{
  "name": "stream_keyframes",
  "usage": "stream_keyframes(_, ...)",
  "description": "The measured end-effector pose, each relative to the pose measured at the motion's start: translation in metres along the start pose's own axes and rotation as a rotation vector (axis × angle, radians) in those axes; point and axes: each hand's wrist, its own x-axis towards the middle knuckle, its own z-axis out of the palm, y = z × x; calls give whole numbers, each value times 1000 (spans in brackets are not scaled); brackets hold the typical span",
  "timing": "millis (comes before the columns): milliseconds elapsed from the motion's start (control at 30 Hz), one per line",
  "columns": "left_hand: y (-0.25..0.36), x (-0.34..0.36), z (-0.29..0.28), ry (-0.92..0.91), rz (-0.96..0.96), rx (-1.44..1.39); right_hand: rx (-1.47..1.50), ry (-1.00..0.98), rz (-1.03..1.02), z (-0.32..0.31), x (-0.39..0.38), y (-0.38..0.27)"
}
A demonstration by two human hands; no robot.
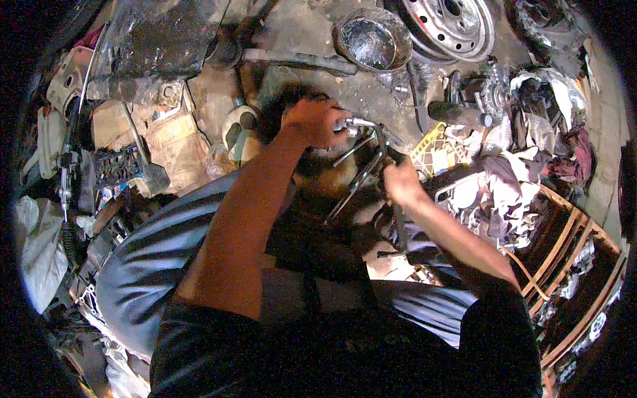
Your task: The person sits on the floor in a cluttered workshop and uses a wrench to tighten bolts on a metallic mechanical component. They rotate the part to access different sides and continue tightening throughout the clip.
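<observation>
Between my knees, my left hand (313, 123) is closed around the end of a shiny metal bar (360, 123), which looks like part of a socket wrench. It rests over a dark, rounded part in shadow whose kind I cannot make out. Lower and to the right, my right hand (403, 183) is wrapped round a dark handle. That handle's upper end comes close to the shiny bar; whether the two are joined is unclear. Thin metal rods (355, 188) slant down between my hands.
A round metal pan (373, 41) of dark liquid stands ahead, beside a steel wheel rim (452, 25). On the right are a yellow plastic basket (434, 151), rags (521, 176) and a wooden rack (564, 255). Flattened cardboard (174, 140) lies left, near a metal plate (156, 50).
</observation>
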Motion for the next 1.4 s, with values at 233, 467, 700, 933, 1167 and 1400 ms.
stream_keyframes(233,7,-3,-16,-132,-63,12,84,136,-326,78,23,94)
stream_keyframes(467,10,-2,-26,-194,-65,32,511,-130,33,118,92,130)
stream_keyframes(700,15,-3,-35,-245,-133,11,86,151,-528,100,77,120)
stream_keyframes(933,10,-3,-24,-220,-99,55,98,132,-456,91,60,106)
stream_keyframes(1167,-3,2,0,-53,-23,-28,282,355,-427,103,44,117)
stream_keyframes(1400,-5,1,6,42,8,-42,530,216,-281,64,25,103)
